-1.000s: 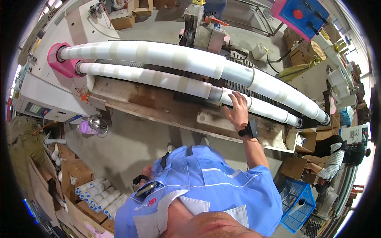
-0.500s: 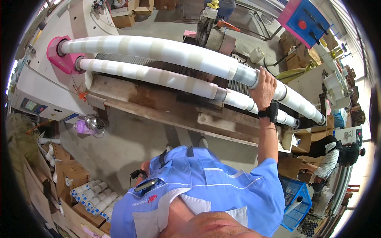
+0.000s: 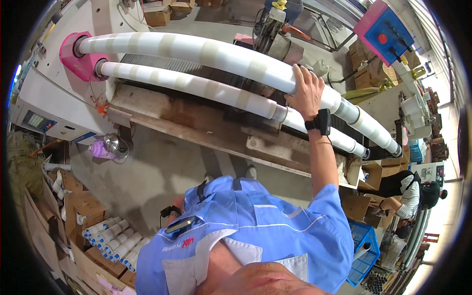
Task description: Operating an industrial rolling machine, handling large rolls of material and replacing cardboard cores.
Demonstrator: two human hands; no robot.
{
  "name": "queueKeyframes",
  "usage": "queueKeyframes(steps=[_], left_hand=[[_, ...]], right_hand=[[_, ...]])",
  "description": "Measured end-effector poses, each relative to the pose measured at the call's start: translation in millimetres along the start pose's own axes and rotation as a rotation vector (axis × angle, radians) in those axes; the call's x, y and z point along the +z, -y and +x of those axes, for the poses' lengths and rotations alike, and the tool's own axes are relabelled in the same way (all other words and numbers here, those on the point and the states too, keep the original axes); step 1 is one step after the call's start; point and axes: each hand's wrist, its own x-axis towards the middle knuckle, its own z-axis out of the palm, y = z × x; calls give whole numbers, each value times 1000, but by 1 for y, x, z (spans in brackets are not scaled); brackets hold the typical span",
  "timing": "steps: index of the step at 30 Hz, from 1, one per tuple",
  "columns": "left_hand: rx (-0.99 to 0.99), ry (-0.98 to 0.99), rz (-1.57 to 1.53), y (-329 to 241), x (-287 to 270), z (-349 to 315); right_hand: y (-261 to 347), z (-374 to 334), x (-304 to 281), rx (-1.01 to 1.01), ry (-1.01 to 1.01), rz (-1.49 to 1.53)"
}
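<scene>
Right hand (image 3: 308, 91) lies open on the top white roll (image 3: 206, 51); left hand (image 3: 178, 205) is mostly hidden, can't tell its grip

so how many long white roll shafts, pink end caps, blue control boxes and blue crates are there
long white roll shafts: 2, upper shaft with the right hand on it, lower shaft
pink end caps: 1
blue control boxes: 1
blue crates: 1
total: 5
</scene>
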Motion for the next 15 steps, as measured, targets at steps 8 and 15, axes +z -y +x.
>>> queueKeyframes(steps=[8,15], left_hand=[[48,-15,-101,36,18,0],[-7,-48,-80,7,-17,-16]], right_hand=[[9,20,-5,13,145,53],[10,23,-10,24,191,31]])
